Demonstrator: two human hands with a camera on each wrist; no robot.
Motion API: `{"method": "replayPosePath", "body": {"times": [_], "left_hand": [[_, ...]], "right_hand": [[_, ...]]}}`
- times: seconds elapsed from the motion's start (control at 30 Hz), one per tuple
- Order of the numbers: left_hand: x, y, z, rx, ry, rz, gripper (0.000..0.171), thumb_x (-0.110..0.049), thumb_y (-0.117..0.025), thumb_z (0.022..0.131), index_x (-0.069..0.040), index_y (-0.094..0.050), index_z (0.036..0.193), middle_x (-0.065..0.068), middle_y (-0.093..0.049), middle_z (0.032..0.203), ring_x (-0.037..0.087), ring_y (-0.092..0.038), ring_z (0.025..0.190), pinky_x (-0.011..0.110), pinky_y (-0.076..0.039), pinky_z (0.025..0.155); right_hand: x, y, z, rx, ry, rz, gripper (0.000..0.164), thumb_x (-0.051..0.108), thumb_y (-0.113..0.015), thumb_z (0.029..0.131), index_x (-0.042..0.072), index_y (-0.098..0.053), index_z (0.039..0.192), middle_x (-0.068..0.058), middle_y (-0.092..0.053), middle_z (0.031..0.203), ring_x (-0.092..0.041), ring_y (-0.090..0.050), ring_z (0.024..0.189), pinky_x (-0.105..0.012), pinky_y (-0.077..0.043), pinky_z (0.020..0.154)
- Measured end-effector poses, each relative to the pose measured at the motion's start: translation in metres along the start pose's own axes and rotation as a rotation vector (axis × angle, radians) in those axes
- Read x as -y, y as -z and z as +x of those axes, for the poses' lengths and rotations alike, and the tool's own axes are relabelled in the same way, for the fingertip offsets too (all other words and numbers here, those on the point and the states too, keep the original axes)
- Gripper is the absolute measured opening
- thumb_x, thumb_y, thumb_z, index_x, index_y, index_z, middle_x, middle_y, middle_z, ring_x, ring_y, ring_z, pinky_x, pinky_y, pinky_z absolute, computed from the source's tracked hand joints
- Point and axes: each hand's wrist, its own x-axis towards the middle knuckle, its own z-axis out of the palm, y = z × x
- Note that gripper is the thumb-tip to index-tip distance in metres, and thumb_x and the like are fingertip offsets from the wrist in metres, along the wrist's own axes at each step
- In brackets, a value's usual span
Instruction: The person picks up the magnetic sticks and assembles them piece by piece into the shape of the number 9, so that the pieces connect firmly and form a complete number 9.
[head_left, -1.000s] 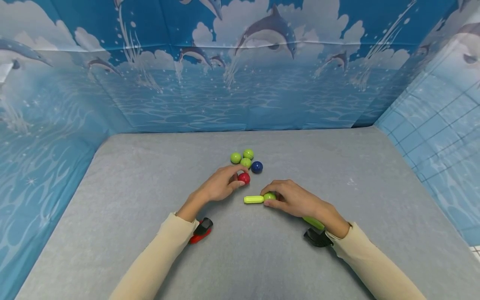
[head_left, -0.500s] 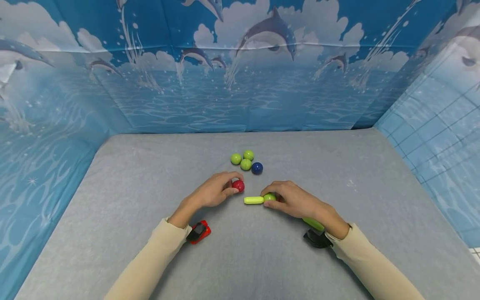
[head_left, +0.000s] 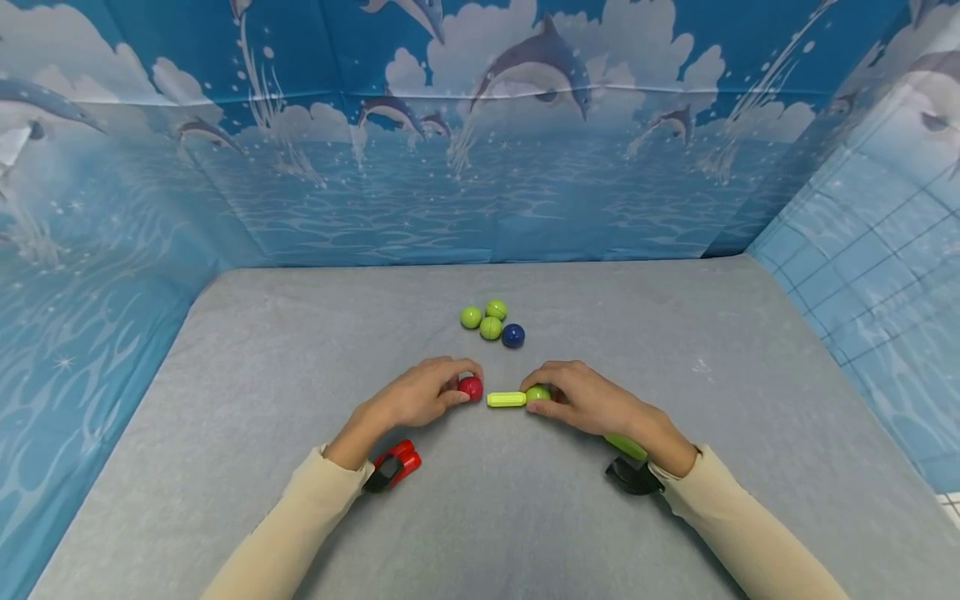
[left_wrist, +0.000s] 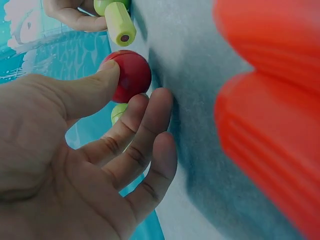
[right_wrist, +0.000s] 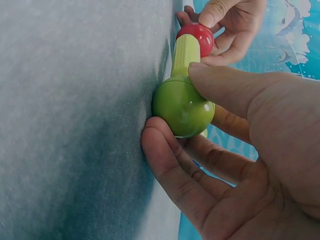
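My left hand (head_left: 423,393) pinches a glossy red ball (head_left: 471,388) between thumb and fingers. In the left wrist view the thumb lies on the red ball (left_wrist: 131,76), the other fingers loosely bent below. My right hand (head_left: 588,397) grips a green ball (head_left: 537,394), thumb on one side and fingers on the other. From that green ball (right_wrist: 182,107) a ribbed yellow-green rod (head_left: 506,400) extends left, joined end to end. The rod's free end (left_wrist: 125,38) shows a small dark round spot. It faces the red ball across a narrow gap.
Behind the hands, several loose green balls (head_left: 491,327) and a dark blue ball (head_left: 513,336) cluster on the grey cloth (head_left: 300,333). Red ribbed pieces (head_left: 405,455) lie by the left wrist. A green piece (head_left: 626,447) is partly hidden under the right wrist. Dolphin-printed curtains (head_left: 420,200) stand behind.
My left hand has drawn the red ball away from the cluster, toward me and slightly left, level with the rod's free end. The right hand has stayed in place on the green ball.
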Motion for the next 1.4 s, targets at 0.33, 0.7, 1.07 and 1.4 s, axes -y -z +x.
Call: {"method": "replayPosePath", "body": {"times": [0.33, 0.7, 1.07, 1.4], "left_hand": [[-0.003, -0.004, -0.004, 0.037, -0.017, -0.015, 0.027, -0.015, -0.063, 0.099, -0.019, -0.062, 0.125, 0.001, -0.058, 0.093, 0.016, -0.052, 0.086, 0.034, -0.044, 0.080], [-0.006, -0.007, -0.004, 0.070, -0.018, -0.034, 0.029, -0.015, -0.065, 0.098, -0.019, -0.061, 0.126, 0.001, -0.059, 0.094, 0.016, -0.052, 0.087, 0.034, -0.045, 0.080], [-0.009, -0.008, -0.005, 0.052, 0.010, -0.018, 0.030, -0.015, -0.064, 0.099, -0.020, -0.063, 0.129, 0.001, -0.059, 0.100, 0.017, -0.052, 0.091, 0.036, -0.046, 0.083], [-0.008, -0.009, -0.012, -0.003, 0.007, -0.007, 0.039, -0.017, -0.063, 0.099, -0.019, -0.060, 0.138, 0.000, -0.061, 0.106, 0.014, -0.054, 0.093, 0.034, -0.047, 0.083]], "right_hand": [[0.000, -0.001, -0.002, -0.003, 0.004, 0.008, 0.023, 0.024, -0.067, 0.098, 0.012, -0.070, 0.118, 0.003, -0.067, 0.101, -0.002, -0.051, 0.072, -0.023, -0.047, 0.068], [0.000, -0.002, -0.002, 0.005, 0.002, 0.008, 0.024, 0.024, -0.066, 0.098, 0.011, -0.070, 0.118, 0.003, -0.068, 0.102, -0.003, -0.052, 0.074, -0.023, -0.047, 0.068], [0.002, -0.001, -0.001, 0.008, 0.002, -0.010, 0.025, 0.024, -0.065, 0.099, 0.012, -0.070, 0.120, 0.002, -0.069, 0.105, -0.001, -0.053, 0.074, -0.022, -0.047, 0.069], [0.002, 0.000, -0.002, 0.004, 0.002, -0.007, 0.025, 0.024, -0.065, 0.099, 0.012, -0.070, 0.121, 0.002, -0.069, 0.105, -0.002, -0.053, 0.076, -0.023, -0.048, 0.070]]}}
